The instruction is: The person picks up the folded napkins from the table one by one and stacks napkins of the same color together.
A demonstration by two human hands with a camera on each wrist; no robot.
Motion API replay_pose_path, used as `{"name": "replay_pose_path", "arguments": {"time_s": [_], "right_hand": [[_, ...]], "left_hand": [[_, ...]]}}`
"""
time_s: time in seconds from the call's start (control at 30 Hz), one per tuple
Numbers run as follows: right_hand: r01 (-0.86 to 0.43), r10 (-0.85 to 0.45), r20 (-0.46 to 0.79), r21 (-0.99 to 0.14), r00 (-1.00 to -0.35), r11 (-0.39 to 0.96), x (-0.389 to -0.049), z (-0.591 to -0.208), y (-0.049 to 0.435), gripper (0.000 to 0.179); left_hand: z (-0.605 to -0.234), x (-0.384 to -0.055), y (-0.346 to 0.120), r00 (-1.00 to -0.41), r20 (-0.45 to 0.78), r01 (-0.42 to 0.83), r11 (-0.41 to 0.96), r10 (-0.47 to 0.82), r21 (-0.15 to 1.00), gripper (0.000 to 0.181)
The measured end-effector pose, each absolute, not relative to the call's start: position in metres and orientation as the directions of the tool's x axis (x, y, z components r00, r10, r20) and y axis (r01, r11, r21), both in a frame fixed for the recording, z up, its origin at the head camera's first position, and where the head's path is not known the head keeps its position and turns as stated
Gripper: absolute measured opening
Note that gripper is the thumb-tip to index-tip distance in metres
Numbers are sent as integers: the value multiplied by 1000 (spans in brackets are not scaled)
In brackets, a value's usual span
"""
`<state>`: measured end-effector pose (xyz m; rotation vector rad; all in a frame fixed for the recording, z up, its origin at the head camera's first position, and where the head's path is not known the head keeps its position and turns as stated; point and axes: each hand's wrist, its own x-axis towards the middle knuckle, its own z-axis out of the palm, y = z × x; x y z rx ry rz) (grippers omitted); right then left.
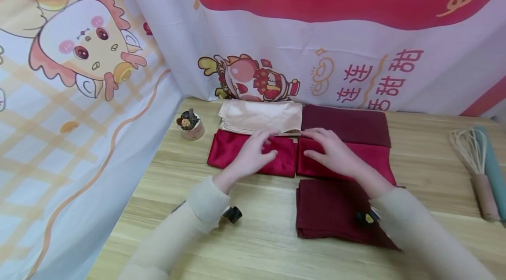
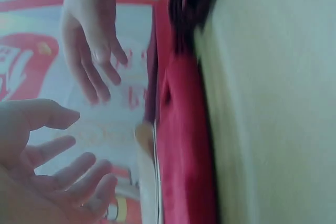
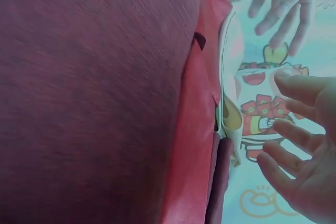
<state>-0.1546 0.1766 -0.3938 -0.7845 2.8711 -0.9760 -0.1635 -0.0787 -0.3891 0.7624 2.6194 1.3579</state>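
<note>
My left hand (image 1: 253,152) hovers over a folded shiny red cloth (image 1: 229,150), fingers loosely bent and holding nothing. My right hand (image 1: 332,150) is above a second folded red cloth (image 1: 371,157), also with nothing in it. Both wrist views show the hands apart from the cloths, facing each other. Behind the red pair lie a folded cream cloth (image 1: 261,115) on the left and a folded dark maroon cloth (image 1: 348,126) on the right. Another maroon folded stack (image 1: 328,210) lies in front, partly hidden under my right forearm.
A small decorated pot (image 1: 192,127) stands at the table's back left. At the right lie a whisk (image 1: 476,166) with a wooden handle and a teal stick-like tool (image 1: 494,170). A printed white curtain (image 1: 253,38) hangs behind the wooden table (image 1: 261,236).
</note>
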Motion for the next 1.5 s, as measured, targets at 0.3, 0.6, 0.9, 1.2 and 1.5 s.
{"name": "replay_pose_path", "arguments": {"time_s": [0.3, 0.6, 0.9, 1.2, 1.5], "right_hand": [[-376, -440, 31, -579, -897, 724, -105, -394, 205, 59], [-360, -393, 64, -552, -918, 752, -65, -403, 239, 53], [-398, -351, 192, -526, -916, 751, -36, -413, 268, 47], [-369, -234, 304, -535, -924, 760, -11, -425, 304, 49], [-258, -133, 244, -607, -961, 751, 0, -433, 328, 48]], "left_hand": [[-403, -116, -61, -807, 85, 359, 371, 585, 856, 47], [-417, -86, -53, -772, -19, 259, 343, 635, 903, 46], [-426, -74, -48, -767, -78, 220, 376, 637, 900, 46], [-429, -67, -46, -762, -151, 155, 404, 630, 901, 47], [-431, -65, -43, -772, -157, 147, 413, 616, 899, 46]]}}
